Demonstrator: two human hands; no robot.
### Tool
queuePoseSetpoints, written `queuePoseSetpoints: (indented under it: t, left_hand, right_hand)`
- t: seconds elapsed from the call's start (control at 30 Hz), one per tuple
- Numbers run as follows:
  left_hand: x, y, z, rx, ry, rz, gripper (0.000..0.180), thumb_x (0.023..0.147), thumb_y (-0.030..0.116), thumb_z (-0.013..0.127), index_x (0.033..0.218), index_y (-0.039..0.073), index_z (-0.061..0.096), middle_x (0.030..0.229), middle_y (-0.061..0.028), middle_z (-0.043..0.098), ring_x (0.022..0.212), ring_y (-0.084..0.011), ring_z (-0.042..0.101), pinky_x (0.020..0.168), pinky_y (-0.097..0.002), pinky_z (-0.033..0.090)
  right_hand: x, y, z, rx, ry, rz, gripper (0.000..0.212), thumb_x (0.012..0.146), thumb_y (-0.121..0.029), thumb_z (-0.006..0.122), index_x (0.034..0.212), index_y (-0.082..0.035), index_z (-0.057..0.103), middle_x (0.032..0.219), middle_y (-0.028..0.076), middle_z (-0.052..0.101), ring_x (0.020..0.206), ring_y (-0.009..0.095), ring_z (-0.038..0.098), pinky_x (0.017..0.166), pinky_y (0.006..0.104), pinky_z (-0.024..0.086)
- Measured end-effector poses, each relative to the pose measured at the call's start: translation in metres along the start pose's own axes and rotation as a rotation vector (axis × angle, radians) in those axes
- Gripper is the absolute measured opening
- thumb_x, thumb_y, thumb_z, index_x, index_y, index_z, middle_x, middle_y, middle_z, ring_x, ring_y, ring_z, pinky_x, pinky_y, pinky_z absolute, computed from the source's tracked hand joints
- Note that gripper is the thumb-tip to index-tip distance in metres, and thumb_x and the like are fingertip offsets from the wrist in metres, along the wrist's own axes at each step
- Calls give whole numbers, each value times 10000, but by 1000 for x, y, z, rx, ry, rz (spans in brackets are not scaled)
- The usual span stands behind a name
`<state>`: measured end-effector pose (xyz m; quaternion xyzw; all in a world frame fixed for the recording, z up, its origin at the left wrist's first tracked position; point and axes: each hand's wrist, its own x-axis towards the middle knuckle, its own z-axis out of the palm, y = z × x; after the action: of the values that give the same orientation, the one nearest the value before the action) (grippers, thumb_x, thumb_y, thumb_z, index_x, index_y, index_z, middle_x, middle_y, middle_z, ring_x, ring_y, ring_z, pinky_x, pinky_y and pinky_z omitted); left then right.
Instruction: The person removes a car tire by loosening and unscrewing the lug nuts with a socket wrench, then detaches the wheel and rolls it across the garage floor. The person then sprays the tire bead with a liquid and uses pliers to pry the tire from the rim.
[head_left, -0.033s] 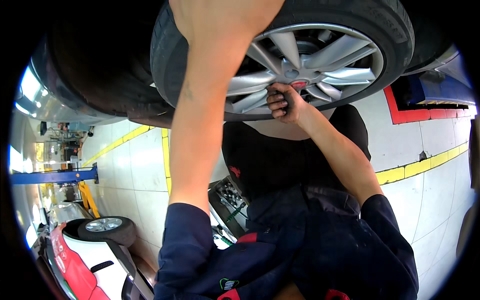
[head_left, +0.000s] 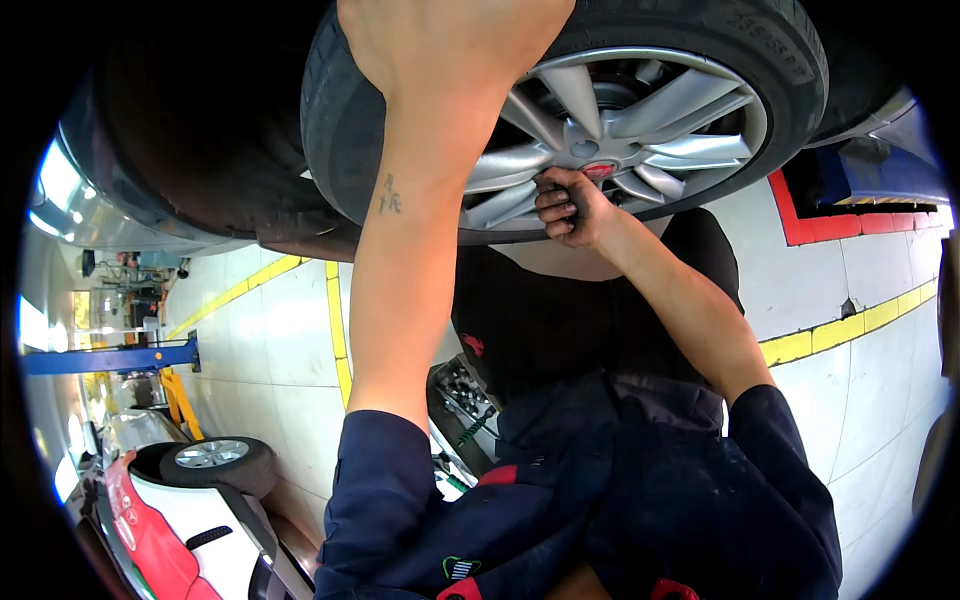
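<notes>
Right hand (head_left: pixel 574 207) curled at six o'clock of the hub (head_left: pixel 598 171), contents hidden; left hand (head_left: pixel 450 40) at eleven on the wheel (head_left: pixel 660 112), can't tell its grip — close fingerwork, seemingly, wanting steadiness next.

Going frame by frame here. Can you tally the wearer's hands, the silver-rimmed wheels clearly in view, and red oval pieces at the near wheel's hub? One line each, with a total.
Hands: 2 (left hand, partly cut off at the top edge; right hand)
Silver-rimmed wheels: 2 (near wheel; far wheel, lower left)
Red oval pieces: 1 (red oval piece)
Total: 5
</notes>
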<state>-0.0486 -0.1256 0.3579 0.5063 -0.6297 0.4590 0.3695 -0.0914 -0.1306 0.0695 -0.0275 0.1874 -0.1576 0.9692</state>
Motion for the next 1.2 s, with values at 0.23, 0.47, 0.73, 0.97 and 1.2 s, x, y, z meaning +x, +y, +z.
queuePoseSetpoints:
  t: [0.23, 0.47, 0.73, 0.97, 1.2]
  left_hand:
    - [-5, 2, 8, -47, 99, 7, 369, 830, 317, 524, 903, -25, 644, 877, -169, 650, 834, -318, 617, 774, -395, 476]
    - [-11, -7, 4, -82, 130, -13, 323, 817, 271, 541, 884, -28, 643, 880, -175, 649, 839, -319, 618, 783, -389, 475]
    - [-9, -5, -2, -95, 110, -30, 333, 821, 262, 534, 923, -39, 636, 919, -199, 641, 873, -337, 609, 818, -399, 463]
    - [-10, 0, -7, -87, 52, -67, 325, 820, 250, 535, 938, -33, 642, 928, -206, 640, 875, -348, 607, 818, -400, 467]
    - [-2, 1, -11, -62, 101, -66, 320, 821, 253, 531, 937, -23, 645, 919, -195, 644, 866, -347, 609, 797, -400, 473]
  right_hand:
    - [-5, 4, 12, -346, 423, -145, 198, 834, -195, 542, 683, -161, 420, 551, -72, 301, 446, 53, 253, 417, 220, 157]
    - [-3, 20, 24, -382, 543, -372, 142, 833, -169, 569, 734, -98, 496, 573, -6, 381, 491, 113, 345, 445, 249, 259]
    - [3, 47, -23, 618, -664, -263, 355, 905, -345, 518, 921, 7, 488, 708, 6, 474, 496, 60, 404, 442, 188, 330]
    - [2, 49, -1, -967, 718, -887, 434, 889, -421, 533, 963, 6, 555, 825, 101, 600, 689, 211, 548, 616, 364, 444]
    - [24, 60, -26, 558, -218, -527, 391, 946, -404, 405, 1135, -66, 462, 898, 76, 530, 685, 139, 483, 610, 234, 404]
